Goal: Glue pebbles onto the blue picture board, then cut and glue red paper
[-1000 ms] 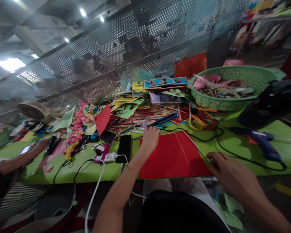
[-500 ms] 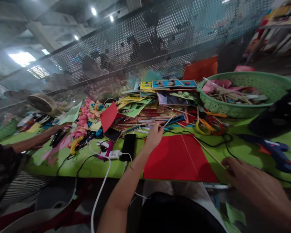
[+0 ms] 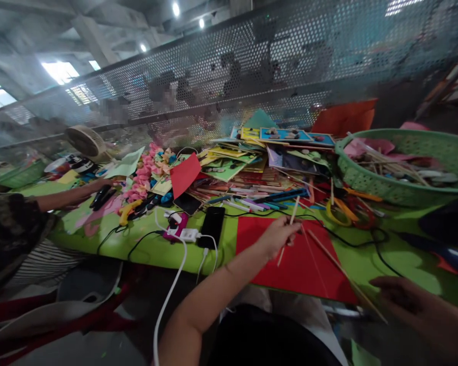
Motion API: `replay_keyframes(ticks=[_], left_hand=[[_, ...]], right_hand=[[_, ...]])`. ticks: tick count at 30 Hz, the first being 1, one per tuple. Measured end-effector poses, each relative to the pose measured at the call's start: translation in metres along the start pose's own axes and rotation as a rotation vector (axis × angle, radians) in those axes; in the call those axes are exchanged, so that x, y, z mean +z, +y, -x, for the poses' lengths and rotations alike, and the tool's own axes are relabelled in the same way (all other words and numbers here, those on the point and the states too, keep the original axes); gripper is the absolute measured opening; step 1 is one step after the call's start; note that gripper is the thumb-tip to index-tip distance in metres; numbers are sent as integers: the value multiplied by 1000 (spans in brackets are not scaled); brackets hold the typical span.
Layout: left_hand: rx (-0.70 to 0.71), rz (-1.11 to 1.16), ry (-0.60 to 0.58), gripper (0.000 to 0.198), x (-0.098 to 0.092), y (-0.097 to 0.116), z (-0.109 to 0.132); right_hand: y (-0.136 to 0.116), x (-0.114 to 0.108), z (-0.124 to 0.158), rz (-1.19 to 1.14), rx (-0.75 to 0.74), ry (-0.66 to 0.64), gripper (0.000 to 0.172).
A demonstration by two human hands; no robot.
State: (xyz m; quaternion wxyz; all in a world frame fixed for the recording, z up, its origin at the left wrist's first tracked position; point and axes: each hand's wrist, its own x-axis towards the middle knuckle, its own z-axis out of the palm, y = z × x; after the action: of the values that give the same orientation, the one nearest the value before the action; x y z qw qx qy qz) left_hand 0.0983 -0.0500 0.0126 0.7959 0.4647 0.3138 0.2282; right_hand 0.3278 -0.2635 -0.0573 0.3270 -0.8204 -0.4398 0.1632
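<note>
My left hand point(image 3: 280, 236) is closed around a thin wooden stick point(image 3: 294, 208), held at a slant above a red sheet point(image 3: 265, 277) on the green tabletop. Another long, thin stick point(image 3: 334, 262) lies across the sheet's right side, its near end jutting past the table's front edge. Just right of that end is my right hand point(image 3: 412, 307), loosely open with fingers slightly bent, apart from the stick and with nothing visible in it. A blue glue gun point(image 3: 456, 262) lies beyond the right hand, partly cut off by the frame.
A green basket point(image 3: 381, 190) with sticks stands at the back right, scissors point(image 3: 345, 211) before it. Piled cards point(image 3: 229, 168) and pens point(image 3: 248, 203) lie behind the sheet. Left are a phone point(image 3: 212, 226), a power strip point(image 3: 175, 226), cables and a co-worker's arm point(image 3: 70, 192).
My left hand has come from the pens to over the red sheet, bringing the stick with it. My right hand has moved away from the long stick. The view has turned left.
</note>
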Motion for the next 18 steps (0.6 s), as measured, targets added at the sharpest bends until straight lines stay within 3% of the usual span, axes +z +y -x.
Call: replay_keyframes(ticks=[3,7,10,14,18], left_hand=[[-60,-136,-36,16,13,-22,-4],[38,-439,-3,18,23,-35,-14],[52,-568,-33,19,24,-34,-20],[49,-567,-17,12,25,-31,-19],[42,-510,17,8,27,-29,-11]], right_hand=[[-16,5,5,-173,101,-137,18],[-53,11,17,125,-41,47,29],[-74,17,27,154,-158,42,34],[-87,28,44,234,-276,-54,32],[-82,33,54,345,-249,-117,30]])
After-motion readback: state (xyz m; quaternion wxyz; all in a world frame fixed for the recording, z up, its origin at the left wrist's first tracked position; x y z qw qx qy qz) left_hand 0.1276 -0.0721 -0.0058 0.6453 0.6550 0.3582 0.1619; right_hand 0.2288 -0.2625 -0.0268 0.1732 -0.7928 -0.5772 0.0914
